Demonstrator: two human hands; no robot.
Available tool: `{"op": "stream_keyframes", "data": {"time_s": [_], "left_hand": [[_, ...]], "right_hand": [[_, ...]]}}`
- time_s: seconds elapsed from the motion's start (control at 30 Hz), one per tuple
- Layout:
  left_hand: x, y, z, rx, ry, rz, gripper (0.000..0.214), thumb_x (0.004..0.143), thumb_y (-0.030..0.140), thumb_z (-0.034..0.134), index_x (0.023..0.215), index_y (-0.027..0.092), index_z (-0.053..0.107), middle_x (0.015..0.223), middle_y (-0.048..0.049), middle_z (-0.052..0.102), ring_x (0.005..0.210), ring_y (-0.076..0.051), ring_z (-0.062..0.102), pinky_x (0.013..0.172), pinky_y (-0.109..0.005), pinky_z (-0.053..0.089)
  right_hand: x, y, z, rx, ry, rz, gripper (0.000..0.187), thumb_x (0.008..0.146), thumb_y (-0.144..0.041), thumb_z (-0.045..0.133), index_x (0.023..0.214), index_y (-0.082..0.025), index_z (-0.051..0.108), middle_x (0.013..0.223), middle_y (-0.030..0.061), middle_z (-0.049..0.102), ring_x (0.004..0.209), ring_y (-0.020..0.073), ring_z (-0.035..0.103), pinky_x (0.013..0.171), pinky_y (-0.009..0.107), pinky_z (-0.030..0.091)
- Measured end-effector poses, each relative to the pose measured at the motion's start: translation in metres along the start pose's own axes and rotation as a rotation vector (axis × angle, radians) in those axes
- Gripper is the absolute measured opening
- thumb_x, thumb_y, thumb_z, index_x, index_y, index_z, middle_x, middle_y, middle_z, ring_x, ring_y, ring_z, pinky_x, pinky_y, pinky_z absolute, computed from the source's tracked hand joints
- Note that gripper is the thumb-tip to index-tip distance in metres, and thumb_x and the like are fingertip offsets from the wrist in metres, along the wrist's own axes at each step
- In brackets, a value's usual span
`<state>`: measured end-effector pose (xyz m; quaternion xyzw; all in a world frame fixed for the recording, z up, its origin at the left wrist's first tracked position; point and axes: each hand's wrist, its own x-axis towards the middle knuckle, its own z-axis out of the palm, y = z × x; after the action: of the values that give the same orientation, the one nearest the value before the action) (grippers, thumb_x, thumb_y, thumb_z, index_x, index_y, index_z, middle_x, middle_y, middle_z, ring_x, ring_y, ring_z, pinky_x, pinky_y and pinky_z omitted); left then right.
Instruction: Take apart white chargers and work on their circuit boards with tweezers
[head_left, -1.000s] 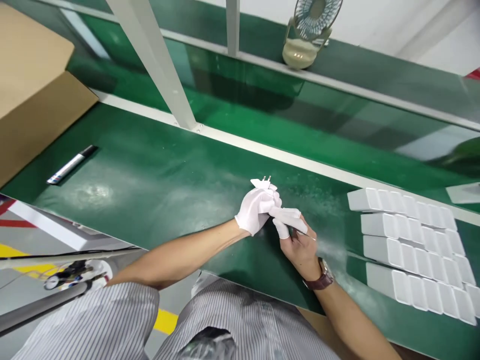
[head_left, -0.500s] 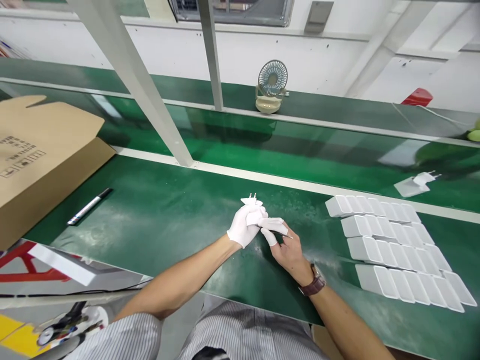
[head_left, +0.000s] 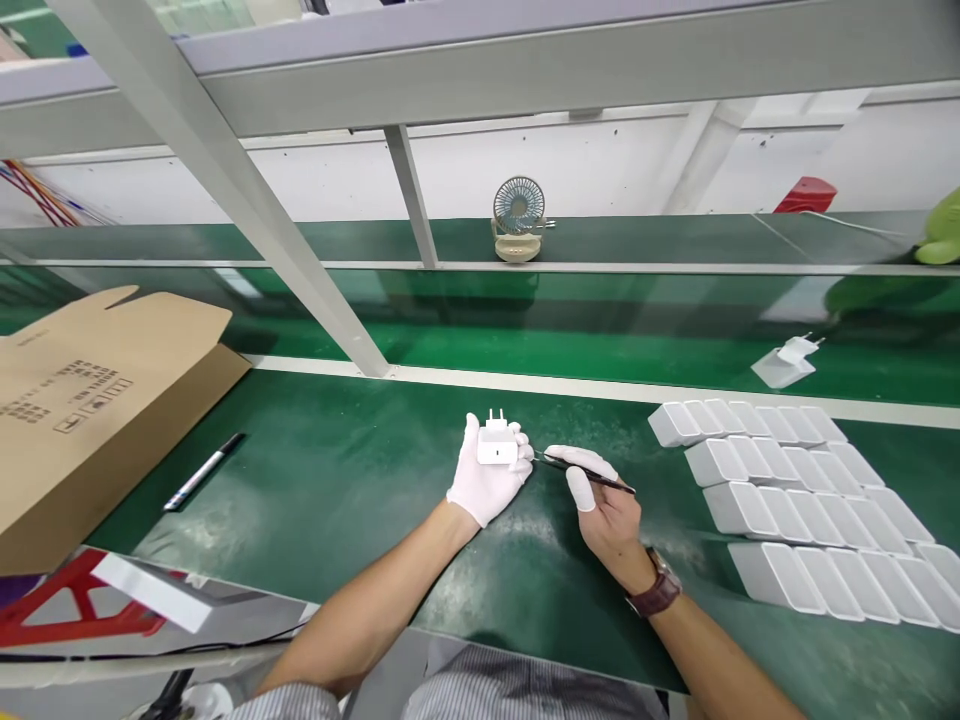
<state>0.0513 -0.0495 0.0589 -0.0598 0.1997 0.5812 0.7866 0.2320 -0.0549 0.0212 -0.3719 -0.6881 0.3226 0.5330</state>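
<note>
Green worktop [head_left: 322,490] spans the station, with a cardboard carton [head_left: 120,405] and a marker [head_left: 204,472] toward the left end. On the right stand four rows of white housings [head_left: 825,520], set close together; beyond the pale rail [head_left: 585,388] lies a second white plug piece [head_left: 786,362].

Item under examination: a white adapter [head_left: 498,447], resting on the upturned, gloved left hand [head_left: 486,485], prongs pointing away from the person. Left fingers are loosely bent at its side and the thumb extends along the other; the adapter is cradled, not clenched. The right hand [head_left: 611,510] grips a dark slender tool [head_left: 592,473] between thumb and fingers, its tip just beside the left fingertips (whether it touches the glove cannot be told at this size).

Risks noted, as judgement. First, with so slack a hold, a tilt of the left palm could let the adapter slide off and strike the worktop, bending a prong or marking the casing. Second, the tool's tip appears fine; a slip of the right hand could scratch the white face or snag the glove. Third, a wide swing of the right forearm could knock the nearest housings out of line.
</note>
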Motion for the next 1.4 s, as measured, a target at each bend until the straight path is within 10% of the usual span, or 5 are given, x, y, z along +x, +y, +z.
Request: {"op": "stream_keyframes", "data": {"time_s": [0.73,1.0,1.4], "left_hand": [[0.006,-0.002,-0.008,-0.081,-0.011,0.053,0.059,0.090,0.070,0.048,0.088,0.013,0.064,0.088,-0.0111,0.061,0.075,-0.018,0.059,0.055,-0.024,0.050],[-0.001,-0.009,0.008,0.044,0.081,0.079,0.022,0.101,0.030,0.051,0.103,0.012,0.063,0.086,-0.0069,0.064,0.079,-0.014,0.066,0.070,-0.023,0.060],[-0.004,-0.048,-0.029,0.351,-0.038,-0.382,0.062,0.076,0.080,0.057,0.092,0.019,0.061,0.059,0.0050,0.051,0.045,-0.010,0.050,0.044,-0.021,0.040]], "right_hand": [[0.000,0.004,0.003,-0.059,-0.029,-0.049,0.021,0.097,-0.022,0.057,0.113,-0.022,0.071,0.110,0.0079,0.075,0.103,0.0231,0.071,0.094,0.043,0.060],[0.008,0.006,0.006,0.046,0.055,0.019,0.029,0.101,-0.023,0.052,0.127,-0.027,0.064,0.132,0.0098,0.063,0.118,0.0247,0.064,0.103,0.049,0.054],[0.011,0.002,0.008,0.041,0.036,-0.159,0.037,0.100,-0.016,0.050,0.134,-0.029,0.059,0.137,0.0093,0.061,0.127,0.0240,0.058,0.106,0.047,0.052]]}}
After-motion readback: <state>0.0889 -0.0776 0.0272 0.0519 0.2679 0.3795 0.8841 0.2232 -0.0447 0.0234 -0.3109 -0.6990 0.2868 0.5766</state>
